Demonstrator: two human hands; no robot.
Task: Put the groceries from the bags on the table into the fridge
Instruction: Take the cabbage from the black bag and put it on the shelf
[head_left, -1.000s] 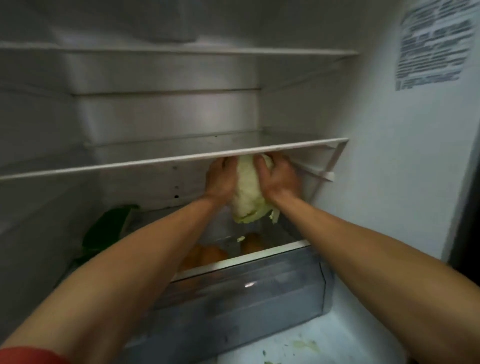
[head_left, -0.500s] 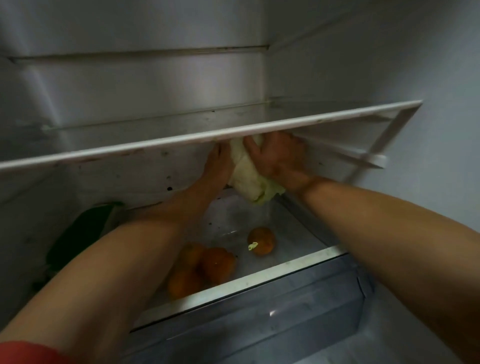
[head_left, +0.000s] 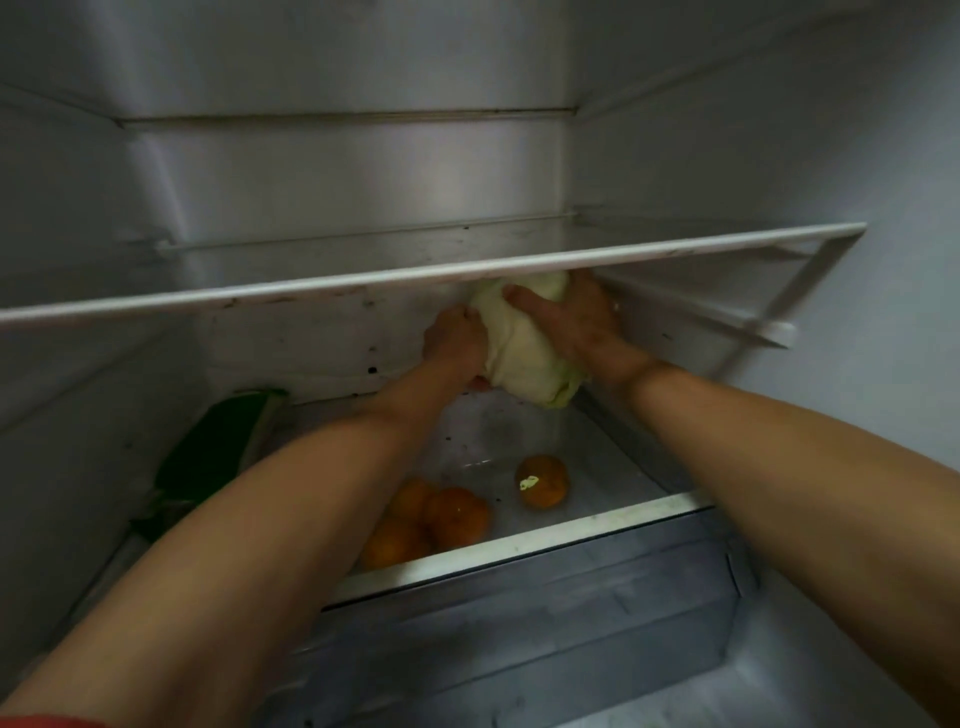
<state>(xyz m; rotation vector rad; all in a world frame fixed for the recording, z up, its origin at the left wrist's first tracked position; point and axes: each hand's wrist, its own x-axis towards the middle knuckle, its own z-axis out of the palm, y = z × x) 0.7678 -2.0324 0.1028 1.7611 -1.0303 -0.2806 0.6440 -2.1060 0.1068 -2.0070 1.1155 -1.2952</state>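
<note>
A pale green cabbage (head_left: 524, 338) is held in the air inside the fridge, just under the front edge of a glass shelf (head_left: 415, 278) and above the open crisper drawer (head_left: 519, 540). My left hand (head_left: 454, 343) grips its left side and my right hand (head_left: 576, 327) grips its right side, fingers curled over it. Several oranges (head_left: 457, 514) lie in the drawer, one (head_left: 542, 480) apart to the right with a sticker. The cabbage's top is hidden by the shelf edge.
A dark green item (head_left: 208, 457) lies at the drawer's left side. The fridge's right wall (head_left: 857, 156) stands close to my right forearm. A shelf support bracket (head_left: 763, 332) juts out on the right.
Both hands have carried the cabbage deeper into the fridge, under the shelf and over the back of the drawer. The view has moved closer and lower.
</note>
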